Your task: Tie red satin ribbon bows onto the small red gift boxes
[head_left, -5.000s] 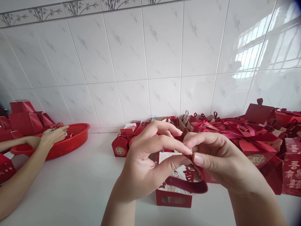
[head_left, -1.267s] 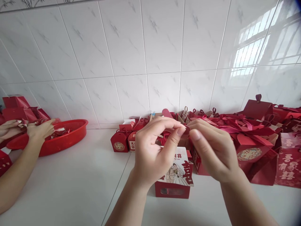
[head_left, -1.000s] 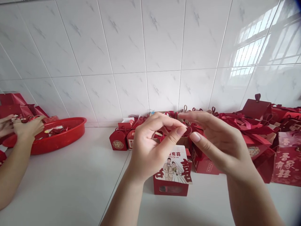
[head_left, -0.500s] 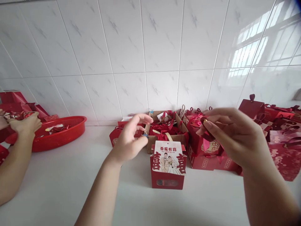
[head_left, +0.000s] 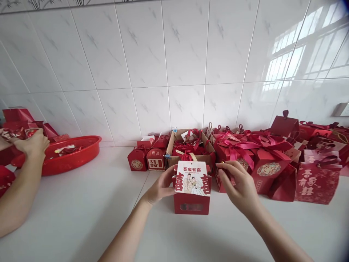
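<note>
In front of me a red wedding favour box (head_left: pixel 191 204) stands upright, with a white card flap (head_left: pixel 192 178) showing a bridal couple and a small window below. My left hand (head_left: pixel 161 186) grips the box's left side, thumb in front and fingers behind the flap. To the right of the box, my right hand (head_left: pixel 237 180) is closed in a pinch on a small dark red ribbon loop with a gold bit at its tip, mostly hidden by the fingers. Behind the box sits an open cardboard carton (head_left: pixel 202 158) filled with red ribbons and tags.
Finished-looking red gift boxes (head_left: pixel 268 167) with ribbons crowd the right side along the tiled wall. Smaller red boxes (head_left: pixel 137 160) stand left of the carton. At far left, another person's hands (head_left: pixel 34 142) hold shiny red packets by a red plastic basin (head_left: pixel 81 156).
My left hand has come down and right onto the box's side. My right hand has moved down and left toward the box, still pinching the ribbon loop. The view has shifted slightly.
</note>
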Motion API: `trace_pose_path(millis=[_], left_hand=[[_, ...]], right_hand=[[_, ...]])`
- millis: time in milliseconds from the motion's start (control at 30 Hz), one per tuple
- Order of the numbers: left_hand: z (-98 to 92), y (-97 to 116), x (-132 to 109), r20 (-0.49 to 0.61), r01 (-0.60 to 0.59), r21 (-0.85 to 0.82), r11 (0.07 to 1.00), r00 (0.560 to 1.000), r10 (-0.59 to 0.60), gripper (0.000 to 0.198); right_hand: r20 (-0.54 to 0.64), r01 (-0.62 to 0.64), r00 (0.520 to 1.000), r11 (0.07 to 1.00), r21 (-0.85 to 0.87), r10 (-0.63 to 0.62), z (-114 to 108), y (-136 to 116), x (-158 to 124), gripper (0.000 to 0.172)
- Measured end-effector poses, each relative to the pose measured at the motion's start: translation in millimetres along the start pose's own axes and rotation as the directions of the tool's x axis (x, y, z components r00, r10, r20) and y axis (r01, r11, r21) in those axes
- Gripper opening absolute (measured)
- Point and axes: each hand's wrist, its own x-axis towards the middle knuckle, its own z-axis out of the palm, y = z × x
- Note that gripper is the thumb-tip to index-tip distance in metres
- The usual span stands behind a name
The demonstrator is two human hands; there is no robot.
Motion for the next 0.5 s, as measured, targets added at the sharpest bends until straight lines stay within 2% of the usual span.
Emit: trace_pose_path(millis=[67, 133, 200, 267, 400, 500], left_hand=[[6.1, -4.5, 2.3, -0.095, -0.023, -0.013, 1.0, 0.995, 0.021, 0.057], [11.3, -8.9, 4.4, -0.187, -0.071, -0.026, 0.997, 0.98, 0.065, 0.052], [15.2, -11.6, 5.4, -0.234, -0.109, -0.034, 0.993, 0.967, 0.098, 0.047], [17.8, -12.2, 5.7, -0.248, -0.113, -0.037, 0.993, 0.964, 0.101, 0.041], [19.5, -10.4, 6.5, -0.298, -0.085, -0.015, 0.996, 0.951, 0.077, 0.033], [19.6, -10.4, 8.0, -0.35, -0.068, 0.017, 0.998, 0.934, 0.07, 0.032]], right_hand=[[-0.016, 0.007, 1.0, 0.997, 0.081, -0.005, 10.0, 9.2, -8.2, 0.025], [0.077, -0.043, 0.997, 0.962, 0.271, 0.022, 17.7, 17.5, -15.5, 0.032], [0.198, -0.13, 0.979, 0.879, 0.459, 0.041, 22.4, 22.4, -19.8, 0.04], [0.257, -0.2, 0.965, 0.788, 0.583, 0.054, 24.9, 23.4, -19.7, 0.044], [0.281, -0.262, 0.956, 0.67, 0.695, 0.082, 26.9, 19.7, -9.9, 0.041], [0.313, -0.311, 0.943, 0.649, 0.694, 0.117, 27.5, 19.0, -2.4, 0.038]])
